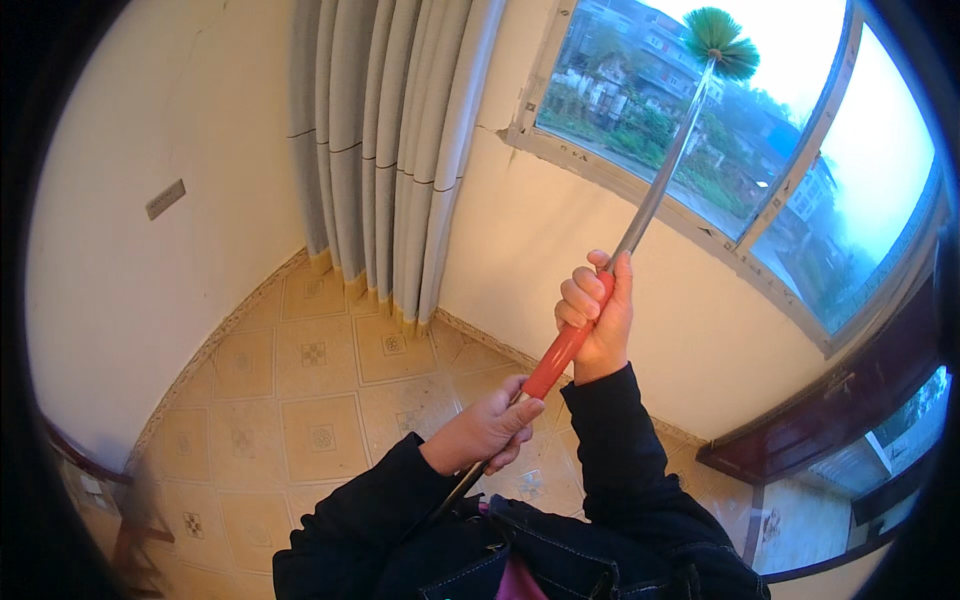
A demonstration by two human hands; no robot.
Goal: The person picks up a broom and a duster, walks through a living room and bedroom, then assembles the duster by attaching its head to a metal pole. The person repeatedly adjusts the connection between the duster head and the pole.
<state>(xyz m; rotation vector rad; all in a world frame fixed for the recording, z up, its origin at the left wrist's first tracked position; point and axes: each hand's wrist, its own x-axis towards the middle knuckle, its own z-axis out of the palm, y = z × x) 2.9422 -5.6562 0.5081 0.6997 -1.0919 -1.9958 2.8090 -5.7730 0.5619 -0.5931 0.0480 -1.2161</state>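
A long-handled brush slants up and away from my body, with a shiny metal pole (671, 161) and green bristles (716, 39) at its far end. The bristles appear before the upper part of the window (675, 105); whether they touch the glass I cannot tell. My right hand (600, 307) wraps around the upper end of the red grip sleeve (559, 360). Lower down, my left hand (491, 424) holds the pole at the bottom end of that sleeve. Below it, the pole's near end passes by my dark jacket and is partly hidden.
Grey curtains (390, 150) hang left of the window, their yellowish hems close to the tiled floor (322, 397). A socket plate (165, 199) is on the left wall. Dark red-brown furniture with a glossy surface (817, 405) stands at right. Something brown and blurred (139, 547) is at lower left.
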